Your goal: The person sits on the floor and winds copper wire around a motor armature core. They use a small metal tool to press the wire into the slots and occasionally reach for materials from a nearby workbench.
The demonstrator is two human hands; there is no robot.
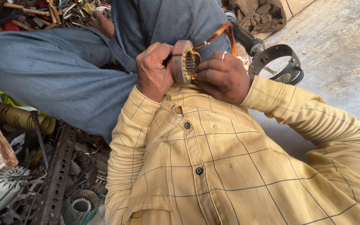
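My left hand (154, 71) grips the rim of a round motor stator (183, 62), a rusty brown ring with slotted winding teeth, held upright in front of my chest. My right hand (223, 77), with a ring on one finger, pinches at the stator's inner face where orange wire (213, 37) leads out and loops upward. My yellow checked shirt (213, 166) fills the lower half of the view.
Another person in grey-blue clothes (63, 71) sits close in front, one hand (101, 23) on scattered scrap. A black ring-shaped tool guard (278, 62) lies on the concrete floor (338, 50) at right. Metal parts, a perforated bar (59, 175) and a stator core (81, 205) pile up at left.
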